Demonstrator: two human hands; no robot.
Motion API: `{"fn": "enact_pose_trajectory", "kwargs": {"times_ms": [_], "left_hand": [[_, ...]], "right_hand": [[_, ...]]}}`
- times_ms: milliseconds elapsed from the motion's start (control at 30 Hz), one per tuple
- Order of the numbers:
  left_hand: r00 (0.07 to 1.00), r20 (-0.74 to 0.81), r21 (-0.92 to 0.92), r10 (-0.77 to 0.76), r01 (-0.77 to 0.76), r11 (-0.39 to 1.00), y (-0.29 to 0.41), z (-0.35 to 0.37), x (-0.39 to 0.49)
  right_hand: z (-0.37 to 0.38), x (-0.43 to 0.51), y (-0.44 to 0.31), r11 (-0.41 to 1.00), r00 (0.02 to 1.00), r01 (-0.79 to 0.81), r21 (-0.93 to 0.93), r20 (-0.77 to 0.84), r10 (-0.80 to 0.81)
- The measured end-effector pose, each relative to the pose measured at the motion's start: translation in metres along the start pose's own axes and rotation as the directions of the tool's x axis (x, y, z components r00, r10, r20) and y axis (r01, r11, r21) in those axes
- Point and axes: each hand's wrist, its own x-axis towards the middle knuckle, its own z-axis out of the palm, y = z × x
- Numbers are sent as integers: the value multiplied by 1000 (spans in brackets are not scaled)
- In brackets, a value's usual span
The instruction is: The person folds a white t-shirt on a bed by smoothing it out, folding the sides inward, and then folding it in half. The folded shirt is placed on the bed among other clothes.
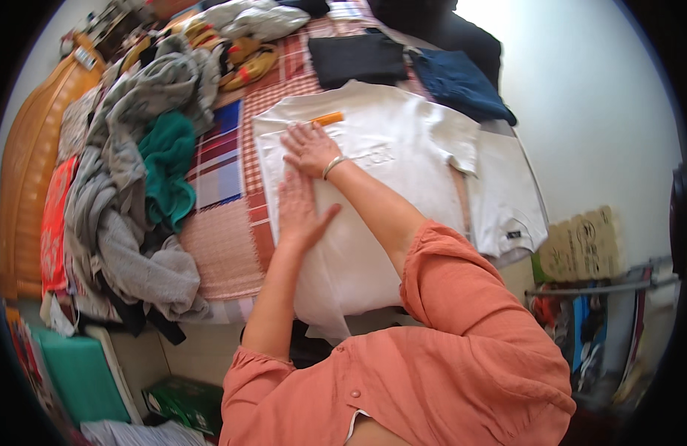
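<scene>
A white short-sleeved T-shirt [377, 223] lies spread on the bed, one sleeve out to the right and its left side folded inward. My right hand [311, 149], with a silver bangle on the wrist, presses flat on its upper left part. Just beyond those fingertips is a small orange strip [327, 119] on the fabric; whether it is loose or attached I cannot tell. My left hand [300, 211] rests flat along the shirt's left edge, thumb apart, nearly touching my right hand. Neither hand grips anything.
A patchwork bedspread [223, 245] covers the bed. Grey blankets [126, 223] and a green cloth [169, 167] are heaped left, by a wooden headboard [37, 184]. Folded black cloth [357, 58], folded blue clothing [460, 81] and another white garment [499, 195] lie beyond and right. A cardboard box [583, 245] stands right.
</scene>
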Motion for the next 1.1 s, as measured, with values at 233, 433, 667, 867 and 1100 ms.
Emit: {"fn": "enact_pose_trajectory", "kwargs": {"times_ms": [233, 433, 667, 867, 1100], "left_hand": [[999, 44, 103, 12, -16, 995, 8, -1, 0], [998, 39, 154, 45, -51, 987, 1, 8, -1], [1000, 10, 140, 2, -3, 990, 10, 12, -26], [986, -38, 38, 163, -162, 986, 59, 23, -166], [989, -94, -330, 112, -137, 934, 116, 13, -290]], "right_hand": [[-65, -239, 60, 866, 973, 12, 501, -206, 106], [-70, -422, 72, 129, 563, -386, 914, 123, 817], [-33, -466, 15, 605, 651, -558, 568, -153, 744], [-34, -469, 22, 567, 632, -598, 566, -102, 769], [-34, -466, 28, 584, 656, -634, 507, -49, 753]]}}
